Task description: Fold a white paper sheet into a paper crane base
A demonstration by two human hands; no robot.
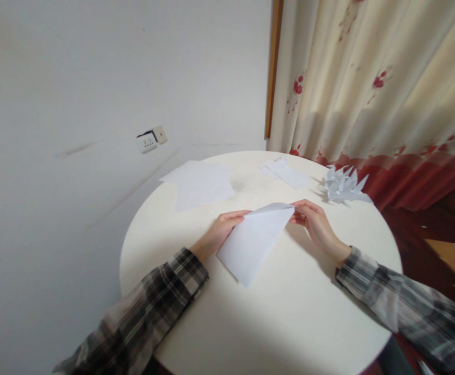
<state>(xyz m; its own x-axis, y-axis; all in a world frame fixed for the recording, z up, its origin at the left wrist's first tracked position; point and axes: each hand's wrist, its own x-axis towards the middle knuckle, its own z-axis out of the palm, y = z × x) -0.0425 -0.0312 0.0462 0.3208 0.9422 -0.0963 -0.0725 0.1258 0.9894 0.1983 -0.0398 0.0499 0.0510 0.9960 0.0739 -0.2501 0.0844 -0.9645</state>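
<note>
Between my two hands is a white sheet of paper [256, 242], lifted and tilted above the round table, its top edge folded over. My left hand [227, 229] grips the paper's left side, thumb on top and the other fingers partly hidden by the sheet. At the upper right corner, my right hand [311, 219] pinches the paper between thumb and fingers. One corner of the sheet points down toward me, near the tabletop.
The round white table [282, 323] stands against a wall. Loose white sheets [204, 185] lie at its back left, smaller paper pieces [285, 172] at the back. Several folded paper shapes with pointed tips [344, 185] cluster at the right edge, beside a curtain [368, 78].
</note>
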